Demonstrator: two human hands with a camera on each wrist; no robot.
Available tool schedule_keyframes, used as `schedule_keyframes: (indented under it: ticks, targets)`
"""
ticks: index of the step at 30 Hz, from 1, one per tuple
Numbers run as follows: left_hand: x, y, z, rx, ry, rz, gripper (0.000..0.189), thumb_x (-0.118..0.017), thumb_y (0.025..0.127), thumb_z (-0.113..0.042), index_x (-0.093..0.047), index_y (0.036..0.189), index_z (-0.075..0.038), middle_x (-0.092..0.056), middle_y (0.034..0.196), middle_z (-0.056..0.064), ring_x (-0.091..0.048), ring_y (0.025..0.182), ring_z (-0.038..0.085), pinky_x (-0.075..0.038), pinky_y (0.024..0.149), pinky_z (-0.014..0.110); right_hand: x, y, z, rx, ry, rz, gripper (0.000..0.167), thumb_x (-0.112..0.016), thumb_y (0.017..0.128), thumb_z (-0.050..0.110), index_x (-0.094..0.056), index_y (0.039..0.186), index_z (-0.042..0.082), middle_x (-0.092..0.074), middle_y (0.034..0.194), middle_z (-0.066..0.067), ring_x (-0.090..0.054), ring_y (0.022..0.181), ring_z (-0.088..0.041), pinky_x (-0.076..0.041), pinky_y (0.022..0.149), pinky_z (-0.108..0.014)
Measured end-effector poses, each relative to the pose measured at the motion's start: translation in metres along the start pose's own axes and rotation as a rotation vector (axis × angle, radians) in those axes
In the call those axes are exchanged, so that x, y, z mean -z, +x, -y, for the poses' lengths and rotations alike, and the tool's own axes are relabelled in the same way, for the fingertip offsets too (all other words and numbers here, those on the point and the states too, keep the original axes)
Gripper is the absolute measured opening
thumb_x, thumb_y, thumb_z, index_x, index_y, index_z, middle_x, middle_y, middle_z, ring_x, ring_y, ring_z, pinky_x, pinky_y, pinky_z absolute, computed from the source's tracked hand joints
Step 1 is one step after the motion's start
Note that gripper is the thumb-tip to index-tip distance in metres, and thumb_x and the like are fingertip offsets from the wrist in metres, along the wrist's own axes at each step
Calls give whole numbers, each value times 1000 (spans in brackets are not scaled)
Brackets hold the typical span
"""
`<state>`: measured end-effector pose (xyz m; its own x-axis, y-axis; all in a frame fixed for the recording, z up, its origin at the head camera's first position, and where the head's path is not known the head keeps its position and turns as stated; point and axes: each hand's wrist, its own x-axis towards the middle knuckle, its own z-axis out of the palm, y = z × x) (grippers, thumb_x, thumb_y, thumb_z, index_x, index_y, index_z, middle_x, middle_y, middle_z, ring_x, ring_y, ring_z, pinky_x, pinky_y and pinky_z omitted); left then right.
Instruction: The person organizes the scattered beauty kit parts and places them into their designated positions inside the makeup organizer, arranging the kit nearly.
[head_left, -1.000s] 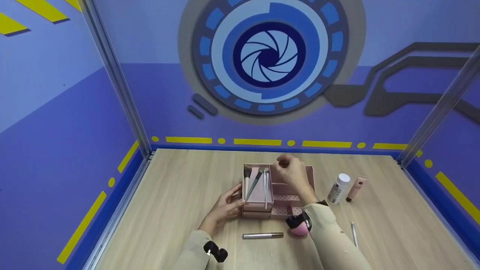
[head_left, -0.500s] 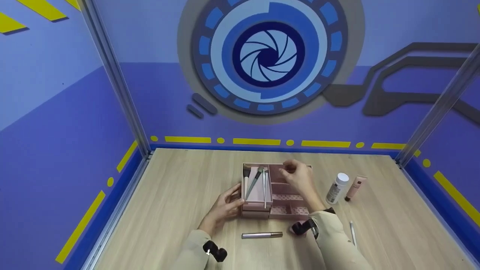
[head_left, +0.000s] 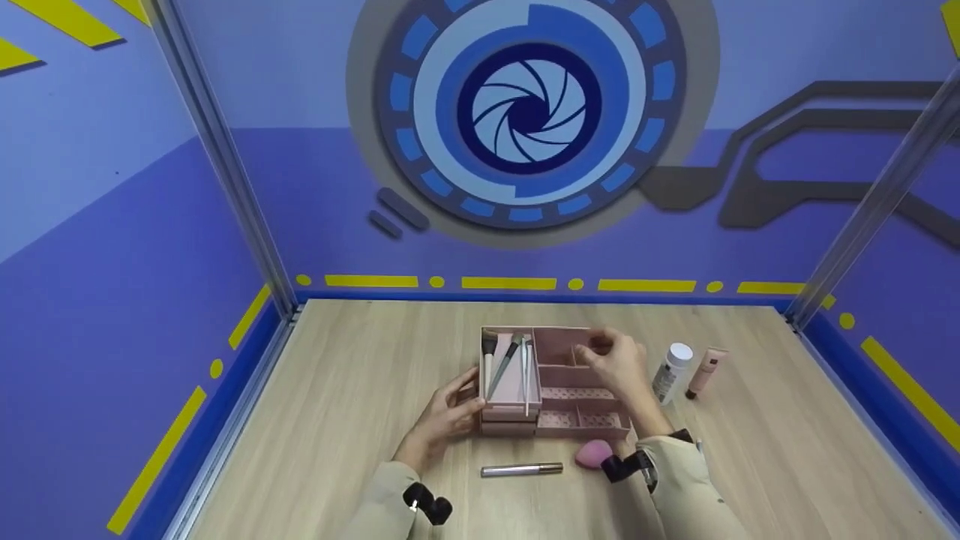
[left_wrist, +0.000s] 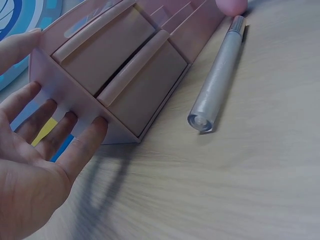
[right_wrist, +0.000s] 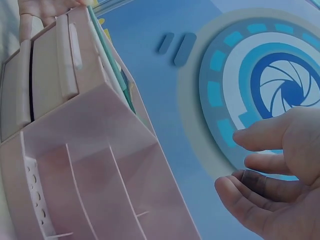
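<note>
A pink makeup organizer (head_left: 510, 429) stands on the table, two drawers at its left and divided compartments at its right. Several makeup brushes (head_left: 504, 369) lie in its upper left tray. My left hand (head_left: 442, 420) rests its fingertips against the organizer's left side wall; the left wrist view shows the fingers extended and the thumb by the top edge. Over the back right compartment, my right hand (head_left: 621, 367) hovers with loosely bent fingers and nothing between them, as the right wrist view shows. In front lie a silver cosmetic tube (left_wrist: 220, 75) and a pink makeup sponge (head_left: 592, 454).
To the right of the organizer stand a white-capped bottle (head_left: 673, 375) and a pink squeeze tube (head_left: 706, 375) with a dark cap. The right sleeve (head_left: 682, 480) mostly covers a thin white stick. Blue printed panels (head_left: 360, 247) enclose the table's back and sides.
My right hand has moved right and slightly down over the organizer, uncovering more of the back compartments and the sponge. My left hand has stayed at the organizer's side.
</note>
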<state>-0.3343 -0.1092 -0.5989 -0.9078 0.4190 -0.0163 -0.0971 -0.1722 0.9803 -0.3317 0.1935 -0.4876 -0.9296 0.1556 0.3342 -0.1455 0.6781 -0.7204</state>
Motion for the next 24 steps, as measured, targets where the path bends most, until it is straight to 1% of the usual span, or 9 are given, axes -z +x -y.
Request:
schedule_keyframes:
  ticks: [1, 4, 8, 12, 17, 20, 24]
  targets:
    - [0, 0, 0, -1, 8, -1, 75, -69, 90, -17, -30, 154, -13, -40, 150, 21, -59, 98, 10, -47, 65, 21, 1, -2, -2, 3, -4, 1, 27, -78, 80, 19, -71, 102, 4, -73, 95, -14, -69, 86, -28, -55, 81, -43]
    - [1, 0, 1, -1, 23, 0, 73, -68, 91, -18, -30, 154, -13, -39, 151, 20, -58, 108, 12, -50, 77, 27, 4, -8, -7, -6, -2, 4, 26, -78, 81, 18, -71, 102, 5, -73, 94, -12, -69, 86, -27, -55, 80, -42]
    - [1, 0, 1, -9, 48, 1, 72, -66, 92, -19, -29, 154, -12, -38, 152, 20, -53, 122, 17, -49, 90, 35, 8, -15, -14, -16, 2, 2, 26, -77, 81, 16, -70, 103, 5, -73, 94, -12, -69, 87, -27, -55, 79, -41]
    - [1, 0, 0, -6, 72, -4, 73, -67, 92, -23, -29, 154, -12, -38, 152, 20, -52, 125, 22, -49, 94, 39, 11, -18, -20, -26, -19, 1, 25, -77, 82, 17, -71, 103, 6, -73, 95, -11, -69, 88, -25, -55, 79, -40]
    - [1, -1, 0, -8, 53, 6, 75, -68, 91, -23, -28, 154, -12, -36, 153, 21, -50, 128, 25, -46, 99, 45, 17, -22, -26, -50, -28, 5, 24, -75, 83, 18, -71, 103, 5, -73, 96, -12, -69, 88, -25, -55, 81, -40]
    - [0, -1, 0, -10, 53, 4, 74, -68, 91, -23, -29, 154, -12, -37, 152, 22, -51, 127, 25, -47, 99, 46, 21, -25, -31, -61, -29, 7, 24, -75, 83, 18, -70, 103, 5, -73, 96, -13, -69, 88, -26, -55, 81, -40]
    - [-1, -1, -1, 9, 64, -14, 74, -68, 91, -23, -30, 153, -14, -38, 151, 21, -53, 122, 22, -49, 96, 44, 28, -28, -40, -70, -41, 11, 24, -75, 84, 17, -70, 103, 3, -72, 95, -14, -69, 89, -28, -55, 80, -40]
